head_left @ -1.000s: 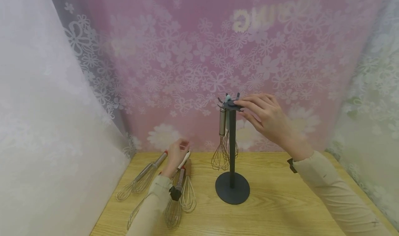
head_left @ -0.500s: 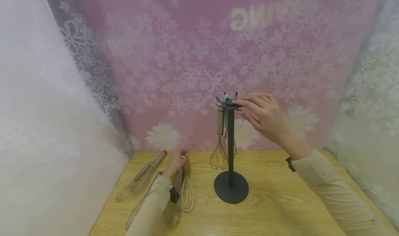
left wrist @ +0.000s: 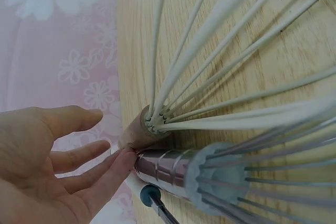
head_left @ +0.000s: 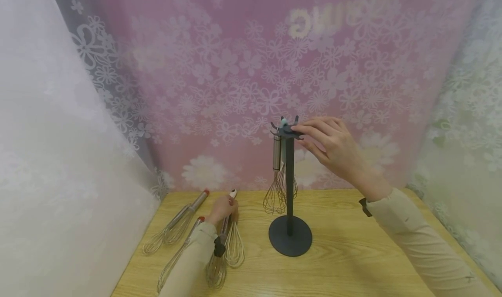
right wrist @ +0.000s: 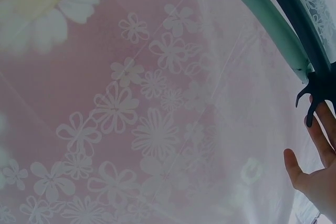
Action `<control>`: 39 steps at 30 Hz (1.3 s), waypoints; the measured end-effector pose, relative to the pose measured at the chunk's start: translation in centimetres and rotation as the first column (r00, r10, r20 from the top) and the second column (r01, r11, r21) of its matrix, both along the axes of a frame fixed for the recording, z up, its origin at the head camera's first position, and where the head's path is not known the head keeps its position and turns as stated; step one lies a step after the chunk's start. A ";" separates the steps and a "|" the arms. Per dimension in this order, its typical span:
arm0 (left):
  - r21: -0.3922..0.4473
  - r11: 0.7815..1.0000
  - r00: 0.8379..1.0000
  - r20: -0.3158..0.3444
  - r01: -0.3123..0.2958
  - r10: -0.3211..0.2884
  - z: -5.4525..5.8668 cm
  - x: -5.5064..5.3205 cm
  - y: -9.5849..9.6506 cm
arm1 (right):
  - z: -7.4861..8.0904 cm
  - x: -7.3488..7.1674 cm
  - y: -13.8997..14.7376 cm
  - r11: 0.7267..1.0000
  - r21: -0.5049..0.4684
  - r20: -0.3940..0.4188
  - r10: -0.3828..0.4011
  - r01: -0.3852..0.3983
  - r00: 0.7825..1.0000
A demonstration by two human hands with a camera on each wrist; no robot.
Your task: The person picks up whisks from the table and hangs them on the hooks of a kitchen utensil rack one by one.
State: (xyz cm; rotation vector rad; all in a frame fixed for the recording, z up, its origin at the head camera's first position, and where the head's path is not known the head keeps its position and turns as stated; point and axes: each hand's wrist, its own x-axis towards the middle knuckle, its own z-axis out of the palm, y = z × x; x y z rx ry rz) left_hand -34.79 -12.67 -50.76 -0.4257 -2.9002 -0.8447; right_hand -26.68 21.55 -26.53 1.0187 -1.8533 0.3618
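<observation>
My left hand point(head_left: 220, 209) is over the handles of a cluster of whisks on the table. In the left wrist view its fingers, loosely extended, touch a shiny metal whisk handle point(left wrist: 165, 169), and the thumb stands apart. Beside that lie a wooden-handled whisk point(left wrist: 140, 130) with cream wires and a white handle point(left wrist: 135, 183) with a dark collar. My right hand point(head_left: 333, 146) rests its fingertips on the hooked top of a dark stand point(head_left: 290, 179); its thumb is apart from the hooks in the right wrist view. A metal whisk point(head_left: 276, 153) and a green-handled whisk point(right wrist: 275, 32) hang there.
Two more red-tipped whisks lie on the left: one whisk point(head_left: 192, 206) farther back, another whisk point(head_left: 172, 262) partly under the left sleeve. The stand's round base point(head_left: 290, 247) sits on the wooden table point(head_left: 345, 262). A pink floral curtain point(head_left: 219, 92) hangs behind.
My left hand has come down from above the whisk handles onto them, and the white handle's end now shows beyond it. The right hand keeps its place on the stand.
</observation>
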 end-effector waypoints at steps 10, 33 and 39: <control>-0.029 0.999 0.998 0.057 0.021 -0.020 -0.7 -0.7 0.3 | 0.1 0.0 0.1 1.000 -0.004 0.007 0.009 -0.009 1.000; -0.009 0.990 0.969 0.207 0.137 -0.132 -1.1 -0.1 1.3 | 0.1 0.2 0.0 1.000 0.015 0.017 -0.011 0.011 1.000; -0.003 0.989 0.976 0.164 0.146 -0.143 -0.4 0.1 1.7 | 0.1 0.3 0.0 1.000 0.006 0.011 -0.008 0.008 1.000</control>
